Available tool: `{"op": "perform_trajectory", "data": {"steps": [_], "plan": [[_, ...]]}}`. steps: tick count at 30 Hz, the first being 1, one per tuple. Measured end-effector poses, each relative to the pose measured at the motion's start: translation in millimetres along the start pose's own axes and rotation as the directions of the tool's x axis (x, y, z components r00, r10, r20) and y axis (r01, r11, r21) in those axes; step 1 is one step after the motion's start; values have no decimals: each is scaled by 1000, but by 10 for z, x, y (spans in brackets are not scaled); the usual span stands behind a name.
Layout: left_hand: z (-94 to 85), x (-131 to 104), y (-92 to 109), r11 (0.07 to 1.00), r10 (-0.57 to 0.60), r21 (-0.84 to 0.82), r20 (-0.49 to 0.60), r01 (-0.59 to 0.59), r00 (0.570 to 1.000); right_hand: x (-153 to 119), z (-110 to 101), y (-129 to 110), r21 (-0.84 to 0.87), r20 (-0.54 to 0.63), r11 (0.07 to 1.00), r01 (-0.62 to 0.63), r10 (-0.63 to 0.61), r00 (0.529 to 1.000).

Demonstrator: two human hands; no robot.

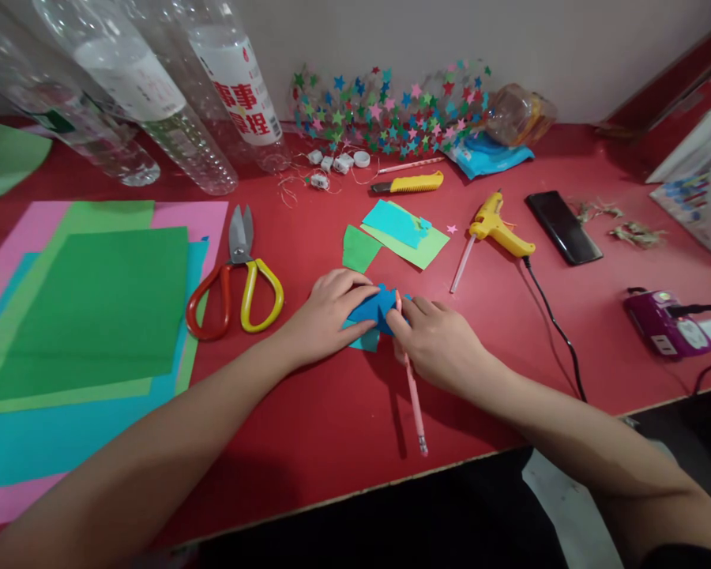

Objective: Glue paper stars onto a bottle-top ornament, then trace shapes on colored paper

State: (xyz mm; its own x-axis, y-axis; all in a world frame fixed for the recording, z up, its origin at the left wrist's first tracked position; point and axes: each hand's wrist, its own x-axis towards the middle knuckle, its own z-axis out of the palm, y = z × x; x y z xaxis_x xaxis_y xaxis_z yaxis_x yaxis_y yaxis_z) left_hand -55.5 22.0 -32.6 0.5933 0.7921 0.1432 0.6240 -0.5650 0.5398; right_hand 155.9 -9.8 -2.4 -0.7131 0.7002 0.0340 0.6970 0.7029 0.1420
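You have a small deep-blue piece (378,310) of sheet material near the middle of the front edge of the counter (320,427), set back from that edge; its outline looks jagged at the far side, though much of it is covered. Under it you have a turquoise piece (366,340), paler and flat-looking, one portion jutting out toward the front edge. You hold a slim pink pencil (413,395) at a slant, its far end at the right side of the blue piece. Its eraser end, with a metal band, points toward the front edge, its shadow falling to the left.
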Motion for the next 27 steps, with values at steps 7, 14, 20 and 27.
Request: {"op": "perform_trajectory", "data": {"steps": [7,14,20,27], "plan": [[10,3,-15,990,80,119,6,-81,997,22,-10,78,12,-25,999,32,-31,999],[4,-1,0,995,62,81,-4,-62,998,26,-43,50,-48,-15,998,43,-44,999],[-12,-11,4,1000,21,-8,-3,-21,1000,32,21,200,45,-35,998,34,-32,999],[-13,15,-47,998,40,-57,-39,-42,998,62,77,299,153,-67,982,114,-105,992]]}}
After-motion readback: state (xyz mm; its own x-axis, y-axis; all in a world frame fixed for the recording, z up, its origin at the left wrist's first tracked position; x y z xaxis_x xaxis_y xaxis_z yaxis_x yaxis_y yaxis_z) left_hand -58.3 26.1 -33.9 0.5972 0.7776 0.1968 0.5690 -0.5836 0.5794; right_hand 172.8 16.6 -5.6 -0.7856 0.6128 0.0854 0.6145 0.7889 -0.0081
